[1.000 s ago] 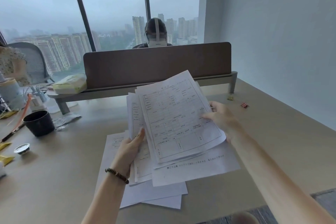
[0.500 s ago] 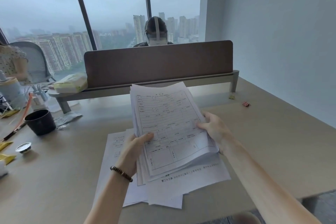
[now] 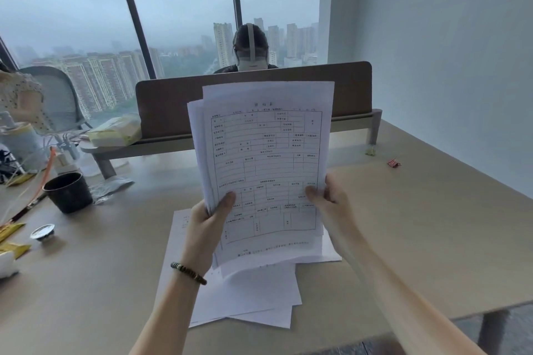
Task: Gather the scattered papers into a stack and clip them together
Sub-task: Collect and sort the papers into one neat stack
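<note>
Left hand (image 3: 208, 220): grips the lower left edge of the paper stack (image 3: 266, 164), thumb on the front. Right hand (image 3: 331, 204): grips the lower right edge. Stack: held upright above the desk (image 3: 418, 225). Loose sheets (image 3: 245, 294): flat beneath, near edge. Red clip (image 3: 394, 163), green clip (image 3: 370, 151): far right. Black cup (image 3: 68, 192): left.

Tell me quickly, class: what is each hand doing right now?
Left hand: grips the lower left edge of the sheaf of papers.
Right hand: grips the sheaf's lower right edge.
</note>
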Motion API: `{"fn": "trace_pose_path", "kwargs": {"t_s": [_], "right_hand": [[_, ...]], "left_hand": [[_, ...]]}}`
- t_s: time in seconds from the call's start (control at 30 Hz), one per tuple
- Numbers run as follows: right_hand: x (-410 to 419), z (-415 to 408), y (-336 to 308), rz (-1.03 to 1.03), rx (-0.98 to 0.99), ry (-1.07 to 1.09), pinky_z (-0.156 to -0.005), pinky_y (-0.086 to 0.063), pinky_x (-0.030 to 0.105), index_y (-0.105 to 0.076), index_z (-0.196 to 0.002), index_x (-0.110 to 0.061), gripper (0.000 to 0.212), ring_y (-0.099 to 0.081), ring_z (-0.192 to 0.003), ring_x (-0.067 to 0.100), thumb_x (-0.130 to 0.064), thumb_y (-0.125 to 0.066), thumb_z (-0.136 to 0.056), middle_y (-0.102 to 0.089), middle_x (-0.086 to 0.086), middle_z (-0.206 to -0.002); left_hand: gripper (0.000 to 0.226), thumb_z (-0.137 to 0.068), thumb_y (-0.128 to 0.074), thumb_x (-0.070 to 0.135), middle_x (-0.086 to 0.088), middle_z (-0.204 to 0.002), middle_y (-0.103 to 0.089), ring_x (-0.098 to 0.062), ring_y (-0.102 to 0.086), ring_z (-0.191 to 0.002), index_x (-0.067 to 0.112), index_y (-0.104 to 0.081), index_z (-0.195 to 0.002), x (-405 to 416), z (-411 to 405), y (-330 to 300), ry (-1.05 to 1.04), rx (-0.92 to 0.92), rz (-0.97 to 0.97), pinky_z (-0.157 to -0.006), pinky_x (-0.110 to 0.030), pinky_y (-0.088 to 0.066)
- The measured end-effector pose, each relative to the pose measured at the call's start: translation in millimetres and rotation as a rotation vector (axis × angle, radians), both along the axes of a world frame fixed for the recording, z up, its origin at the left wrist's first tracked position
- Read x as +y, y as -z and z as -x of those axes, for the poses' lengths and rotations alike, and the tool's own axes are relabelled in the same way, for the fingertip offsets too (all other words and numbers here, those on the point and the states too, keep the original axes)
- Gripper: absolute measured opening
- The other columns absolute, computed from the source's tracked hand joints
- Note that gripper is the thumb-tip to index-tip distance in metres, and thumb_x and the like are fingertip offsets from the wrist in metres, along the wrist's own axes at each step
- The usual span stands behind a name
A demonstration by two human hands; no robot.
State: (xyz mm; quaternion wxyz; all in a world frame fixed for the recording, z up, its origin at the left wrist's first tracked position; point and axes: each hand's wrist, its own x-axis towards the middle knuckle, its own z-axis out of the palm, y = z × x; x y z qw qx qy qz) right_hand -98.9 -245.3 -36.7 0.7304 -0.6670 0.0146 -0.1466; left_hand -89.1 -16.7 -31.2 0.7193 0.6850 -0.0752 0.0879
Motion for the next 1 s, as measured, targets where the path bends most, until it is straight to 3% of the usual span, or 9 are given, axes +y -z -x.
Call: {"fn": "trace_pose_path", "kwargs": {"t_s": [0.13, 0.23, 0.37, 0.47, 0.6, 0.73, 0.87, 0.97, 1.0], "right_hand": [[6.0, 4.5, 16.5, 0.045, -0.021, -0.030, -0.094, -0.057, 0.038, -0.054, -0.125, -0.020, 0.032, -0.069, -0.111, 0.013, -0.006, -0.062, -0.097, -0.072, -0.004, -0.120], [10.7, 9.0, 24.6, 0.136, -0.031, -0.064, -0.092, -0.057, 0.033, -0.048, -0.118, -0.035, 0.038, -0.067, -0.107, 0.002, -0.008, -0.064, -0.097, -0.071, -0.021, -0.112], [14.5, 13.9, 26.8, 0.185, -0.075, -0.064, -0.082, -0.057, 0.025, -0.042, -0.117, -0.033, 0.038, -0.065, -0.103, -0.005, -0.003, -0.057, -0.099, -0.068, -0.030, -0.106], [14.9, 15.0, 25.4, 0.193, -0.102, -0.037, -0.081, -0.057, 0.025, -0.041, -0.116, -0.034, 0.036, -0.066, -0.101, -0.003, -0.004, -0.054, -0.101, -0.069, -0.024, -0.107], [15.0, 17.7, 20.2, 0.200, -0.123, -0.049, -0.085, -0.055, 0.027, -0.041, -0.116, -0.035, 0.036, -0.064, -0.105, -0.003, -0.007, -0.056, -0.100, -0.064, -0.013, -0.118], [11.1, 17.8, 8.2, 0.228, -0.138, -0.045, -0.098, -0.054, 0.050, -0.043, -0.122, -0.047, 0.041, -0.062, -0.119, 0.012, -0.030, -0.063, -0.091, -0.064, -0.011, -0.124], [7.8, 15.1, -29.4, 0.272, -0.247, 0.013, -0.098, -0.055, 0.051, -0.032, -0.139, -0.050, 0.059, -0.062, -0.117, 0.019, -0.029, -0.065, -0.095, -0.063, -0.005, -0.117], [8.4, 14.5, -64.8, 0.398, -0.444, 0.049, -0.105, -0.050, 0.053, -0.020, -0.146, -0.057, 0.071, -0.054, -0.129, 0.018, -0.023, -0.060, -0.100, -0.052, -0.004, -0.143], [8.3, 14.6, -73.4, 0.430, -0.492, 0.053, -0.112, -0.044, 0.050, -0.017, -0.148, -0.057, 0.075, -0.047, -0.138, 0.017, -0.018, -0.059, -0.100, -0.042, -0.011, -0.154]], "left_hand": [[0.021, -0.090, -0.068, 0.022, -0.005, -0.101, -0.078, -0.018, -0.074, -0.095, 0.012, -0.075, -0.107, -0.5, 5.5, 14.6, 0.016, 0.044, -0.015, -0.071, -0.025, -0.060], [0.020, -0.087, -0.071, 0.021, -0.004, -0.105, -0.078, -0.022, -0.073, -0.099, 0.018, -0.074, -0.107, 1.4, 4.6, 24.7, 0.023, 0.089, 0.027, -0.082, -0.040, -0.060], [0.021, -0.088, -0.069, 0.016, -0.002, -0.105, -0.078, -0.020, -0.073, -0.099, 0.018, -0.073, -0.108, 1.8, 6.8, 26.8, 0.024, 0.066, 0.066, -0.081, -0.037, -0.061], [0.021, -0.089, -0.068, 0.015, -0.001, -0.106, -0.077, -0.017, -0.073, -0.098, 0.019, -0.072, -0.109, 0.0, 8.7, 23.2, 0.023, 0.007, 0.064, -0.077, -0.033, -0.061], [0.024, -0.088, -0.069, 0.016, -0.004, -0.109, -0.076, -0.020, -0.072, -0.102, 0.014, -0.073, -0.112, 0.5, 7.1, 20.6, 0.025, -0.027, 0.034, -0.084, -0.039, -0.060], [0.026, -0.088, -0.070, 0.021, -0.006, -0.109, -0.077, -0.023, -0.072, -0.104, 0.010, -0.073, -0.112, 5.0, 6.9, 24.1, 0.055, 0.009, 0.025, -0.086, -0.037, -0.060], [0.037, -0.082, -0.068, 0.027, -0.005, -0.110, -0.076, -0.021, -0.072, -0.102, 0.009, -0.072, -0.114, 8.3, 5.9, 23.3, 0.098, -0.023, 0.031, -0.078, -0.028, -0.060], [0.036, -0.079, -0.070, 0.028, -0.004, -0.108, -0.077, -0.020, -0.073, -0.100, 0.011, -0.073, -0.111, 7.5, 5.6, 20.8, 0.106, -0.039, 0.037, -0.075, -0.027, -0.060], [0.039, -0.078, -0.073, 0.031, -0.004, -0.109, -0.077, -0.020, -0.073, -0.100, 0.012, -0.072, -0.112, 7.3, 5.9, 20.7, 0.105, -0.049, 0.032, -0.076, -0.029, -0.060]]}}
